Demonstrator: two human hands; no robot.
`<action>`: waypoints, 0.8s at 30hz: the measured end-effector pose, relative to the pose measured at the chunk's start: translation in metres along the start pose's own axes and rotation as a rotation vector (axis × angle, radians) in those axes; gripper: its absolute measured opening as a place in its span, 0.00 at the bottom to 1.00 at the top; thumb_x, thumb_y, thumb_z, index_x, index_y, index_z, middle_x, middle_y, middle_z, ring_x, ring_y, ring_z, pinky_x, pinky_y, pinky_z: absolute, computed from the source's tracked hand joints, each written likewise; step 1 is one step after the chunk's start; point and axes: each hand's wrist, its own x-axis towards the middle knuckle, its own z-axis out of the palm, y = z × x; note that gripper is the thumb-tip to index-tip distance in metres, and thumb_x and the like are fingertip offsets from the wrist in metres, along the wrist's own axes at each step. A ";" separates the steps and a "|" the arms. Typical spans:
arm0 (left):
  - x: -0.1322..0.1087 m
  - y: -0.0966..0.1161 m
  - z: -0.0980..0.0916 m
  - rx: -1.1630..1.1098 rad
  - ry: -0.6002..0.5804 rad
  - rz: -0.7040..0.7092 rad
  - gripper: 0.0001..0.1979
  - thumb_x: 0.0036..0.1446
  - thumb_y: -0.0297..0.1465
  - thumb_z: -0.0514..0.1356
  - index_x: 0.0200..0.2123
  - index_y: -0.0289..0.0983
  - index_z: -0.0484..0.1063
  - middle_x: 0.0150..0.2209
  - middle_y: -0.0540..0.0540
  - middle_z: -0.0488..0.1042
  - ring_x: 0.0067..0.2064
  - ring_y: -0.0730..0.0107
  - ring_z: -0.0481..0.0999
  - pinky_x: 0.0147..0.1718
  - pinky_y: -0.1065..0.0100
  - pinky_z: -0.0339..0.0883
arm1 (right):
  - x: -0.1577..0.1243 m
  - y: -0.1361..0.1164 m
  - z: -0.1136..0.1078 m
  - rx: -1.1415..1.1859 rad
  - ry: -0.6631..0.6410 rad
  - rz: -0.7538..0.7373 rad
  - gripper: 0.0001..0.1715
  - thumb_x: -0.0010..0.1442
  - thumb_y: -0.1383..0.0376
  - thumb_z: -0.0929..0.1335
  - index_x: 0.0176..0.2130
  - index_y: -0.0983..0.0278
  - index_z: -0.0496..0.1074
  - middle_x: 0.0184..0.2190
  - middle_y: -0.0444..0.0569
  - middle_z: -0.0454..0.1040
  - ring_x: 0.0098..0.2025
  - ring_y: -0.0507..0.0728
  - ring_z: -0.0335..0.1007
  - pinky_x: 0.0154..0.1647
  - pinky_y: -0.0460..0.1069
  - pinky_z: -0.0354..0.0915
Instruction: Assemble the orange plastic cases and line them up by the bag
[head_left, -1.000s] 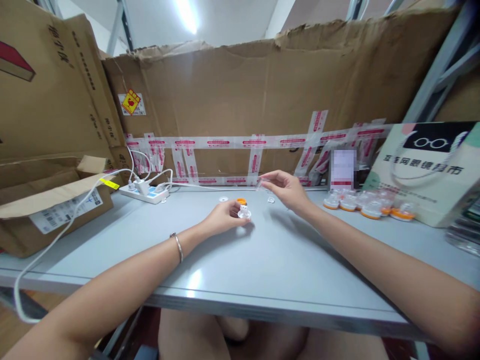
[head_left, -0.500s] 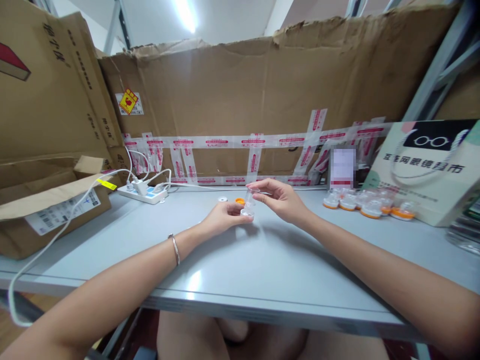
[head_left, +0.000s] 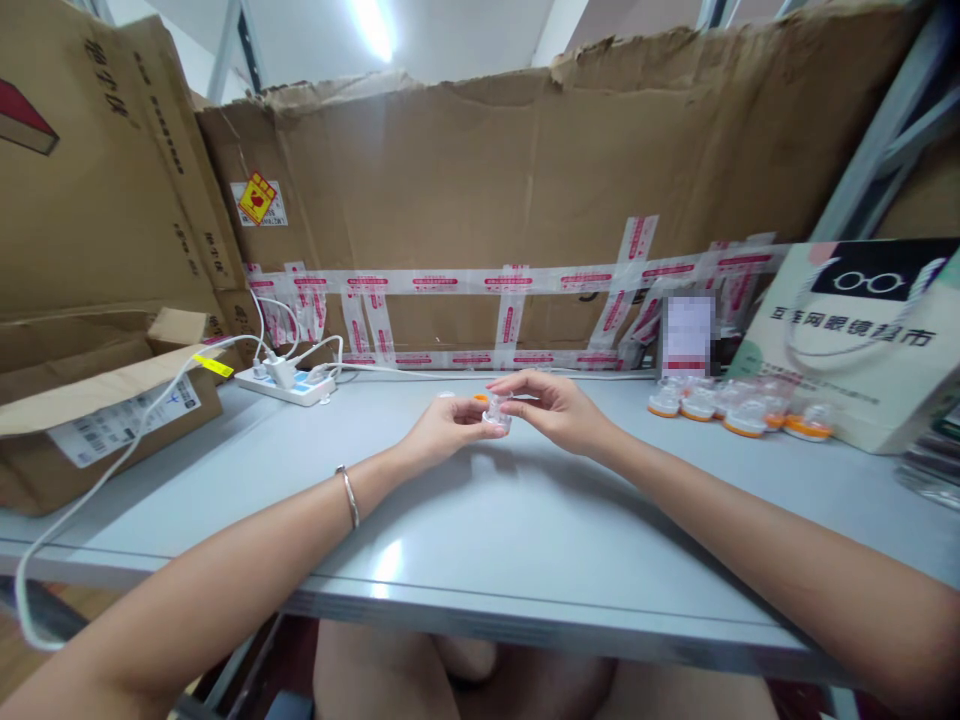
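Over the middle of the grey table (head_left: 555,540), my left hand (head_left: 444,430) grips a small clear and white container (head_left: 496,418) between thumb and fingers. My right hand (head_left: 559,408) meets it from the right, thumb and fingers closed around its clear upper part. An orange ring-like piece (head_left: 481,398) shows just behind the container, partly hidden by my left fingers. A small white piece (head_left: 446,395) lies behind my left hand, mostly covered.
Several clear containers with orange bases (head_left: 745,418) stand at the right, before a paper bag (head_left: 847,350). A white power strip (head_left: 300,388) and an open cardboard box (head_left: 112,400) are at the left. Large cardboard (head_left: 450,180) stands behind.
My right hand has lowered slightly, and the clear upper part now sits down in the white part instead of standing tall. My left hand has shifted slightly, covering more of the white and orange pieces.
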 end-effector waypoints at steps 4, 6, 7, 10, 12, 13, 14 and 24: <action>-0.001 0.002 0.000 -0.021 0.017 0.007 0.18 0.44 0.35 0.63 0.38 0.32 0.73 0.36 0.45 0.75 0.37 0.69 0.72 0.41 0.67 0.63 | 0.000 0.001 0.001 0.001 -0.001 -0.018 0.10 0.49 0.61 0.69 0.33 0.62 0.71 0.39 0.50 0.72 0.45 0.56 0.68 0.47 0.56 0.66; -0.002 0.004 0.000 -0.001 0.035 0.008 0.18 0.44 0.35 0.63 0.39 0.32 0.73 0.36 0.44 0.75 0.37 0.69 0.72 0.40 0.68 0.63 | 0.001 0.001 0.001 0.011 0.012 -0.033 0.09 0.48 0.60 0.69 0.31 0.63 0.70 0.39 0.50 0.72 0.46 0.56 0.68 0.47 0.56 0.66; -0.003 0.005 0.000 0.014 0.044 0.012 0.18 0.44 0.36 0.63 0.39 0.32 0.73 0.35 0.44 0.75 0.36 0.69 0.72 0.39 0.68 0.63 | 0.001 0.002 0.001 0.019 0.022 -0.038 0.09 0.48 0.60 0.69 0.31 0.63 0.70 0.39 0.50 0.72 0.46 0.56 0.67 0.46 0.56 0.66; -0.005 0.007 0.001 0.075 0.081 0.016 0.19 0.44 0.37 0.63 0.39 0.32 0.73 0.34 0.45 0.75 0.34 0.70 0.72 0.35 0.69 0.63 | -0.001 0.002 0.003 0.040 0.058 -0.041 0.10 0.46 0.59 0.70 0.28 0.63 0.69 0.37 0.50 0.72 0.45 0.57 0.68 0.44 0.55 0.68; -0.006 0.008 0.002 0.125 0.108 0.004 0.18 0.43 0.37 0.63 0.38 0.32 0.74 0.32 0.45 0.75 0.32 0.71 0.71 0.33 0.71 0.63 | -0.003 0.002 0.006 0.043 0.080 -0.036 0.11 0.45 0.59 0.71 0.27 0.63 0.69 0.36 0.49 0.72 0.43 0.56 0.68 0.42 0.55 0.68; -0.007 0.009 0.003 0.151 0.122 -0.002 0.18 0.43 0.37 0.63 0.37 0.31 0.74 0.30 0.46 0.74 0.30 0.72 0.70 0.31 0.71 0.62 | -0.004 0.002 0.008 0.042 0.088 -0.032 0.11 0.45 0.59 0.71 0.27 0.63 0.69 0.35 0.49 0.71 0.42 0.56 0.69 0.42 0.55 0.69; -0.007 0.009 0.004 0.174 0.134 -0.003 0.17 0.43 0.37 0.63 0.35 0.31 0.74 0.29 0.46 0.74 0.29 0.72 0.70 0.30 0.72 0.62 | -0.004 0.002 0.009 0.039 0.097 -0.027 0.11 0.45 0.59 0.71 0.27 0.63 0.69 0.34 0.48 0.71 0.41 0.56 0.69 0.41 0.54 0.69; -0.006 0.012 0.007 0.036 0.156 -0.005 0.18 0.43 0.37 0.63 0.37 0.32 0.73 0.33 0.45 0.74 0.35 0.70 0.70 0.35 0.70 0.62 | 0.001 -0.003 0.001 0.202 0.100 0.167 0.15 0.46 0.58 0.70 0.33 0.64 0.73 0.34 0.48 0.75 0.36 0.54 0.71 0.46 0.54 0.64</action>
